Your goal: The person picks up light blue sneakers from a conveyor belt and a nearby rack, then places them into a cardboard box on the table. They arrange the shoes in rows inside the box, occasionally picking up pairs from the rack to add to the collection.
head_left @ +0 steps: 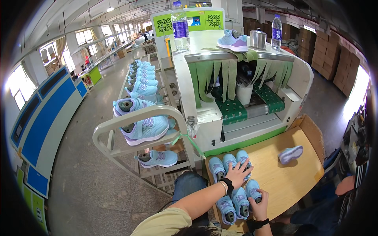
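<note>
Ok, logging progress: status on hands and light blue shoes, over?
Left hand spread over far light blue shoes; right hand gripping near-row light blue shoe. Two rows, tan wooden table. Pale lavender shoe apart, not blocking.

my left hand (237, 175) spreads over the back row of pale blue shoes (216, 168) on a wooden board (271, 196); my right hand (260, 202) grips the front row's rightmost shoe (252, 188). a tipped shoe (290, 154) shows well apart. more shoes (147, 129) fill the rack (138, 114) beside the machine (208, 118).
</note>
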`<state>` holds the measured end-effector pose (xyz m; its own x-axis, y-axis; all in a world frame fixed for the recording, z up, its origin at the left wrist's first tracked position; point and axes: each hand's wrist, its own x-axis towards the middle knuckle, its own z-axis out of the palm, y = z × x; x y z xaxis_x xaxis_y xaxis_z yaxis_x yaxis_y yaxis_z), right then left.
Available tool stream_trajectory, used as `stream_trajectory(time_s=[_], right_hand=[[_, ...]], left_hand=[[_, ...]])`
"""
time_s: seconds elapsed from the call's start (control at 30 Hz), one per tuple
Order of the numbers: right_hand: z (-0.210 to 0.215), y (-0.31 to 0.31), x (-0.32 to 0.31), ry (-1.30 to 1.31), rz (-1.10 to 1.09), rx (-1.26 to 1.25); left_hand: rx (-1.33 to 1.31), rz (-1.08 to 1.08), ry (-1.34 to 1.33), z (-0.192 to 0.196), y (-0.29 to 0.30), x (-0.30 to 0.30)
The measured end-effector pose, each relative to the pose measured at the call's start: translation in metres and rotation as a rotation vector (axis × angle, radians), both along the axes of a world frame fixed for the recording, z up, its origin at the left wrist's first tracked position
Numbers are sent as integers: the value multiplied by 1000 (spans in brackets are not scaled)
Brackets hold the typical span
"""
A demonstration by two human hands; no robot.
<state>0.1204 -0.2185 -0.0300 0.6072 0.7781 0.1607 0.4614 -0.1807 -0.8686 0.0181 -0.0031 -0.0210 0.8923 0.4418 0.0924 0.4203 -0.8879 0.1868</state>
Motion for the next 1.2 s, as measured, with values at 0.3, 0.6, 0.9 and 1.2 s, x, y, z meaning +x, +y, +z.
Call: stream_trajectory(time_s=[0.3,0.6,0.9,1.2], right_hand=[[2,0,-1,8,-3,-3],[0,-1,1,-11,-2,7],[-1,2,-2,-6,3,23],[-8,-4,17,-48,96,-45]], left_hand=[[10,1,-17,-6,1,1],[15,6,-22,-2,-1,1],[19,21,-32,-3,0,-3],[18,15,71,2,1,4]])
